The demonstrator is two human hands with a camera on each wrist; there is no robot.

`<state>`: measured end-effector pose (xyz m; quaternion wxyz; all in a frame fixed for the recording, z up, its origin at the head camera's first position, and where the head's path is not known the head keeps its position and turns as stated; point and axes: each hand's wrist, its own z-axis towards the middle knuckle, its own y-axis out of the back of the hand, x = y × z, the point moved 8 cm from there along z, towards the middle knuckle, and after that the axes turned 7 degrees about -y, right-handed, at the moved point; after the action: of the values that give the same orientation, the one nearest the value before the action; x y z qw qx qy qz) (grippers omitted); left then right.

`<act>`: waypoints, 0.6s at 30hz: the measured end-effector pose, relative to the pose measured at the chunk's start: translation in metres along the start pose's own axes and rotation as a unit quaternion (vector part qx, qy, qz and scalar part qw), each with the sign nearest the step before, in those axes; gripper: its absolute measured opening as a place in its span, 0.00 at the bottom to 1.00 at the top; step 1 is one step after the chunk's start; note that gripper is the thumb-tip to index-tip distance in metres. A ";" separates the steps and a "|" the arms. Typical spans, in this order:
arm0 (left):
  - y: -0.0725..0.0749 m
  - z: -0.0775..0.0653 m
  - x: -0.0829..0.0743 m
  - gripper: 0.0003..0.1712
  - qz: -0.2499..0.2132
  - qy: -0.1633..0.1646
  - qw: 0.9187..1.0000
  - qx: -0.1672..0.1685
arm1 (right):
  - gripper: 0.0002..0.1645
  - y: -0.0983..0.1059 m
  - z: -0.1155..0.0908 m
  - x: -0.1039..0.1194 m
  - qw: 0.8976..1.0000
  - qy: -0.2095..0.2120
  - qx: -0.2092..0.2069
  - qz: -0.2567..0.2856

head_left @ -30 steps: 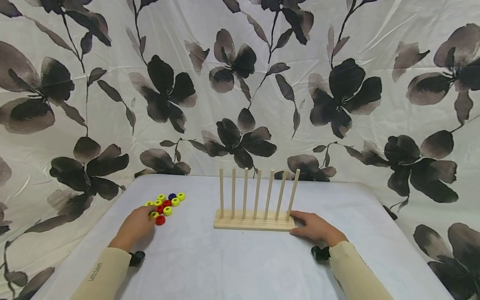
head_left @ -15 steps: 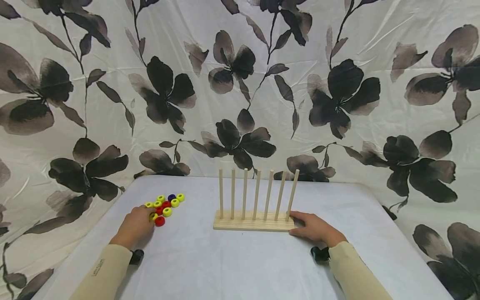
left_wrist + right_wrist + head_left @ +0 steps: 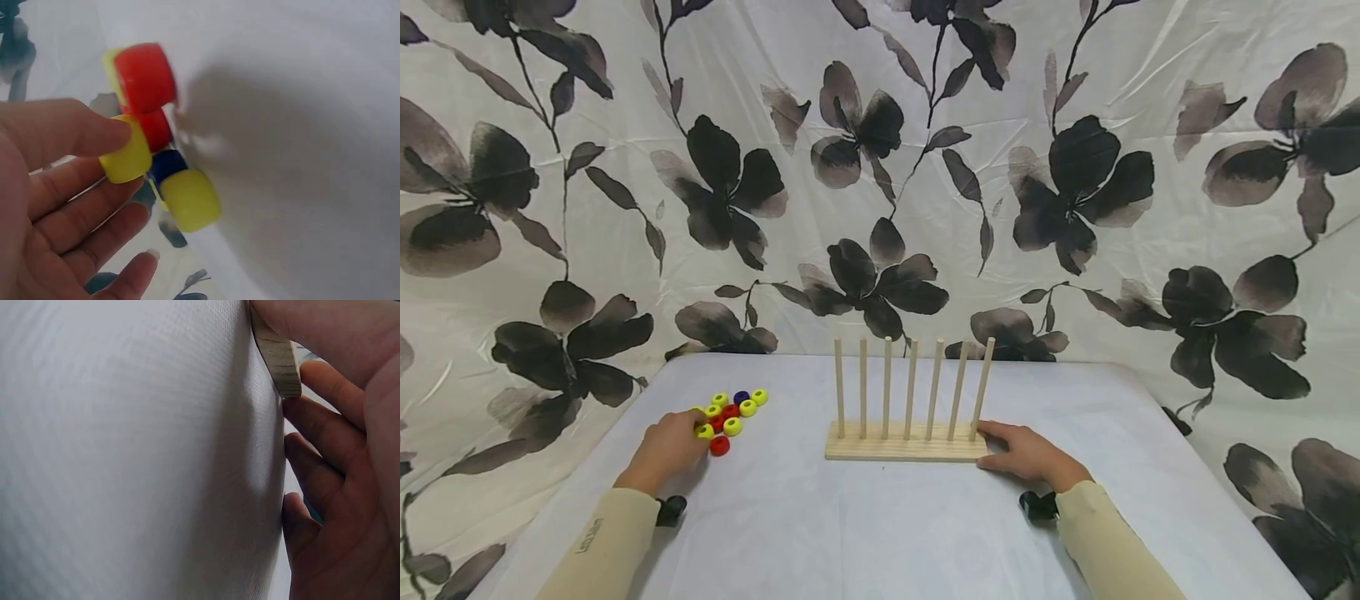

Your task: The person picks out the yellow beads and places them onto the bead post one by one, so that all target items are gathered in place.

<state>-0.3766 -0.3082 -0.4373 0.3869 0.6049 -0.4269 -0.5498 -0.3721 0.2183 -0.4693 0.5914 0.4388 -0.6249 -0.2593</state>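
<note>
At the table's left, my left hand (image 3: 666, 450) pinches a yellow ring bead (image 3: 128, 153) between thumb and index finger, its other fingers loosely spread. Around it lie more beads: a red bead (image 3: 719, 446) nearest me, further red and yellow ones, and a dark blue bead (image 3: 742, 397) towards the back. The hand covers part of the cluster in the head view. My right hand (image 3: 1030, 454) grips the right end of a wooden peg rack (image 3: 902, 451), thumb at the front and fingers behind. Several upright pegs rise from its base, all bare.
A white cloth covers the table (image 3: 850, 533). Behind it hangs a pale curtain (image 3: 970, 275) with dark flower prints. A stretch of cloth separates the beads from the rack.
My left hand stays at the cluster with slight finger movement, and the nearest red bead sits a little farther from the yellow one. The right hand and rack hold still; the head view shifts slightly.
</note>
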 end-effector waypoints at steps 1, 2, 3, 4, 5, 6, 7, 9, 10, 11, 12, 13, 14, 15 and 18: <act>0.000 0.000 0.000 0.30 -0.015 0.002 1.000 0.000 | 0.43 0.000 0.000 0.000 1.000 0.001 0.000 -0.001; 0.001 0.001 0.000 0.31 -0.026 0.001 1.000 -0.002 | 0.43 0.000 -0.001 0.000 1.000 0.002 0.000 -0.002; 0.002 0.001 -0.001 0.31 -0.037 -0.001 0.999 -0.003 | 0.43 0.000 -0.001 0.000 1.000 0.002 0.000 -0.001; 0.002 0.001 -0.002 0.31 -0.048 -0.003 0.999 -0.005 | 0.43 0.000 -0.001 0.001 1.000 0.002 0.000 0.000; 0.003 0.001 -0.004 0.31 -0.058 -0.006 0.998 -0.007 | 0.43 0.000 -0.002 0.001 1.000 0.002 0.000 0.001; 0.004 0.001 -0.006 0.31 -0.063 -0.009 0.998 -0.008 | 0.43 -0.001 -0.002 0.001 1.000 0.003 0.000 0.000; 0.004 0.001 -0.008 0.31 -0.070 -0.009 0.997 -0.009 | 0.43 -0.001 -0.002 0.001 1.000 0.004 -0.001 -0.001; 0.005 0.001 -0.012 0.30 -0.085 -0.011 0.996 -0.007 | 0.43 -0.001 -0.002 0.000 1.000 0.000 -0.001 0.000; 0.005 0.000 -0.014 0.30 -0.092 -0.011 0.996 -0.006 | 0.43 -0.001 -0.002 0.000 1.000 -0.001 -0.001 0.000; 0.005 0.000 -0.016 0.31 -0.099 -0.011 0.995 -0.005 | 0.43 -0.002 -0.001 -0.001 1.000 -0.004 -0.001 -0.001; 0.006 0.000 -0.018 0.31 -0.105 -0.012 0.994 -0.005 | 0.43 -0.002 -0.001 -0.001 1.000 -0.005 -0.001 -0.002; 0.006 0.001 -0.020 0.31 -0.112 -0.013 0.994 -0.004 | 0.43 -0.002 -0.001 -0.002 1.000 -0.007 -0.001 -0.001; 0.007 0.001 -0.023 0.31 -0.120 -0.016 0.993 -0.004 | 0.43 -0.002 0.000 -0.002 1.000 -0.009 -0.001 0.000; 0.008 0.001 -0.025 0.31 -0.126 -0.019 0.992 -0.004 | 0.43 -0.002 0.000 -0.003 1.000 -0.012 -0.001 0.002; 0.010 0.002 -0.033 0.30 -0.139 -0.031 0.990 -0.006 | 0.43 -0.002 0.002 -0.003 1.000 -0.011 -0.002 0.003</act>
<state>-0.3810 -0.2804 -0.4165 0.2968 0.6384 -0.3470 -0.6196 -0.3737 0.2197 -0.4735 0.5863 0.4327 -0.6320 -0.2637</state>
